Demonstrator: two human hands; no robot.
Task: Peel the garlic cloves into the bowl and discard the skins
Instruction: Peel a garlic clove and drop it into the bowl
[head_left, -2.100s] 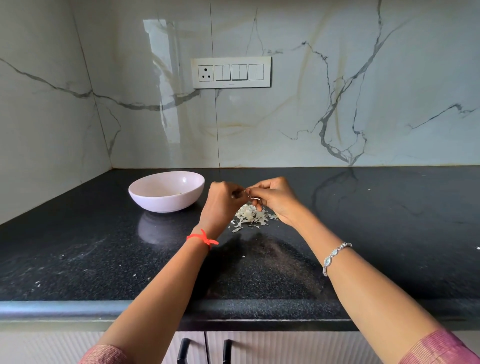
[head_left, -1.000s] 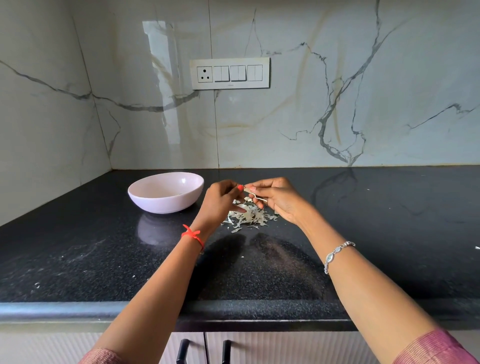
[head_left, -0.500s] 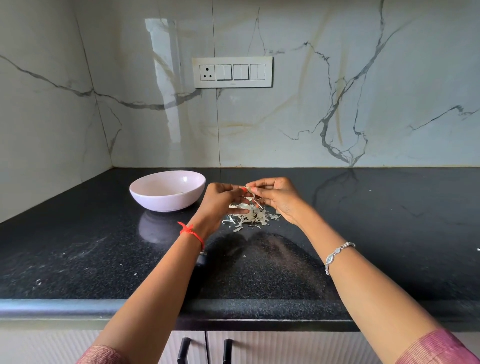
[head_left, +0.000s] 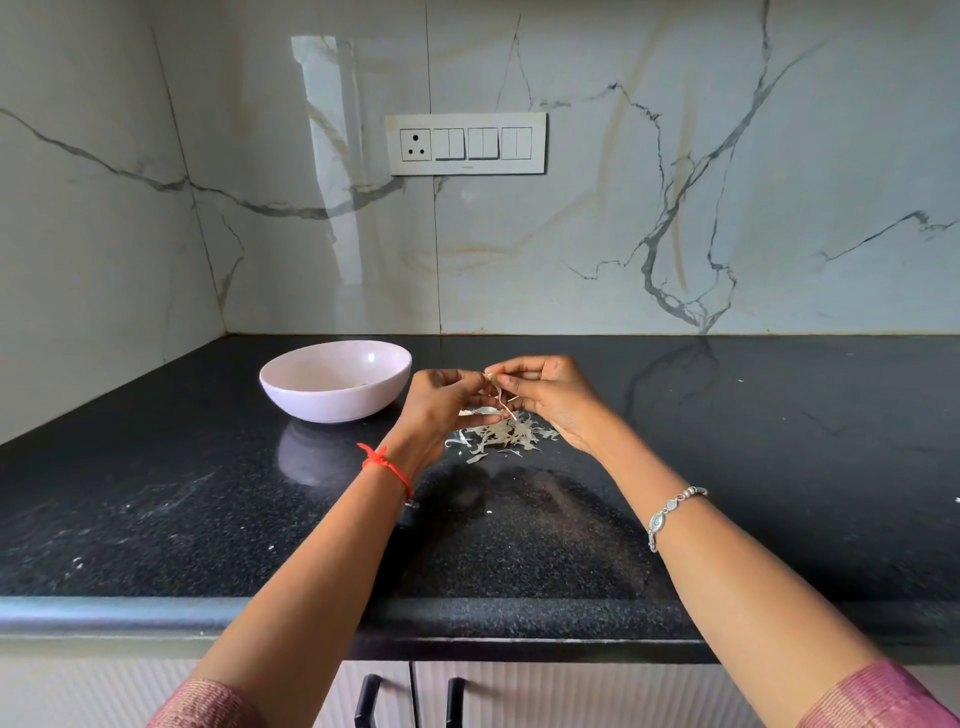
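My left hand (head_left: 441, 402) and my right hand (head_left: 550, 397) meet above the black counter, fingertips together. Between them they pinch a small garlic clove (head_left: 489, 378), mostly hidden by the fingers. A thin strip of skin (head_left: 504, 404) hangs down from it. Directly below lies a pile of pale garlic skins (head_left: 501, 434). A pale pink bowl (head_left: 291, 387) stands to the left of my left hand, a short gap away; a little of its contents shows near the inner far wall.
The black speckled counter (head_left: 753, 457) runs wall to wall, with its front edge close to me. Marble walls close off the back and left. A switch panel (head_left: 466, 143) is on the back wall. Cabinet handles (head_left: 408, 699) show below the counter.
Both hands stayed above the skin pile, fingers working at the clove. A strip of skin has come loose and now dangles lower between the fingertips.
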